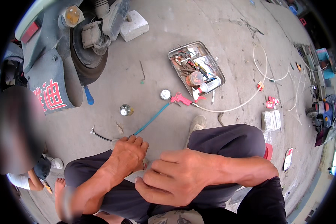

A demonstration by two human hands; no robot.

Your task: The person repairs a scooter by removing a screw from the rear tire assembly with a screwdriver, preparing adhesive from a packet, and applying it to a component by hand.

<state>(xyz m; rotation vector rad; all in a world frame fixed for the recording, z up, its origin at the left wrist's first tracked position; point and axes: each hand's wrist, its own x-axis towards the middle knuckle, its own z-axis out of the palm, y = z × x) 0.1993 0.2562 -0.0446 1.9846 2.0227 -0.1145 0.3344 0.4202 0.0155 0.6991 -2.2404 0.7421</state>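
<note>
1. Black hose section [102, 137]: lies on the ground [156, 56], left of your left hand.
2. Left hand [127, 154]: grip curled, palm down; you are nearest the hose here. Contact or contents cannot be told.
3. Teal hose [152, 118]: long axis slants from beyond your left knuckles, forward and right.
4. Right hand [177, 177]: grip folded, farther from the hose; its inside is hidden.
5. Pink inflator gun [181, 99]: ahead of both your hands, at the teal hose's far end.

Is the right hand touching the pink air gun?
Apart. The head view shows the right hand over the lap, with a wide stretch of ground visible between it and the pink air gun.
</note>
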